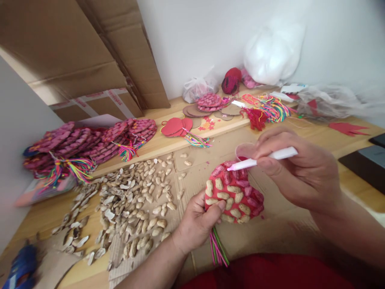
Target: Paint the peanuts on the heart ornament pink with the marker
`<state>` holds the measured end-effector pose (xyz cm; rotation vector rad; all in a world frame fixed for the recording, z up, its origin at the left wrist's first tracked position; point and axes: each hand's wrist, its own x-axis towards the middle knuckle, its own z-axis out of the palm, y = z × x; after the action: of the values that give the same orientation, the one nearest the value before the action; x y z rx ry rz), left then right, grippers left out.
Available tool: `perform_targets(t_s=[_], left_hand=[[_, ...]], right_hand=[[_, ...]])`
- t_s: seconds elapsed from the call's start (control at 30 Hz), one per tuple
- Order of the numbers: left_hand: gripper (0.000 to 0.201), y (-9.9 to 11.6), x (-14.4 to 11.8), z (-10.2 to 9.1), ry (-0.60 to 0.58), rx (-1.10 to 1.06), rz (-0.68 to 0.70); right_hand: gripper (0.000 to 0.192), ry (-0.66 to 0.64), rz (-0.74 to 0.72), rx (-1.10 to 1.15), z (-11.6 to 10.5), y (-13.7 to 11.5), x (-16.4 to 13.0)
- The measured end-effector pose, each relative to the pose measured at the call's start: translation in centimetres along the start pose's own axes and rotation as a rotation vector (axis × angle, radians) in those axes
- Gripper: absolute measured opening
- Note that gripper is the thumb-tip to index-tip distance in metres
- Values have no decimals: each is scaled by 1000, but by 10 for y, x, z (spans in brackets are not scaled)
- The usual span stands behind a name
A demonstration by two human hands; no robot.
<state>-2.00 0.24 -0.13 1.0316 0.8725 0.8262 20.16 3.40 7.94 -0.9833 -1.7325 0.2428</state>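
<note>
My left hand [202, 218] grips the lower left edge of a round red disc [227, 177] covered with peanuts, thumb on its front. Peanuts along the disc's top and right are pink, while those at the left and bottom keep their plain tan shells. Green and pink cords [218, 247] hang below it. My right hand [296, 170] pinches a slim white paintbrush [255, 161], its pinkish tip at the disc's upper peanuts. Behind the disc, partly hidden by my right hand, is a small clear cup [244, 151] with red-pink liquid.
Loose peanuts and shells [141, 200] cover the left of the cardboard [192, 249]. Pink peanut discs [90, 144] with tassels are stacked at the back left. Red discs [173, 127], bright tassels [272, 106] and a yarn ball [231, 80] lie behind. A blue tool [21, 265] is front left.
</note>
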Motion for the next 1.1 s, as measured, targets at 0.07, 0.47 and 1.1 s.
perform_targets(t_s=[0.07, 0.47, 1.1], left_hand=[[47, 1, 0, 0, 3, -1, -1], [45, -8, -1, -4, 42, -125, -85], [50, -6, 0, -4, 123, -181, -188]], right_hand=[[8, -15, -44, 19, -1, 1, 1], [10, -5, -28, 61, 0, 0, 0], [15, 76, 91, -506, -16, 32, 10]])
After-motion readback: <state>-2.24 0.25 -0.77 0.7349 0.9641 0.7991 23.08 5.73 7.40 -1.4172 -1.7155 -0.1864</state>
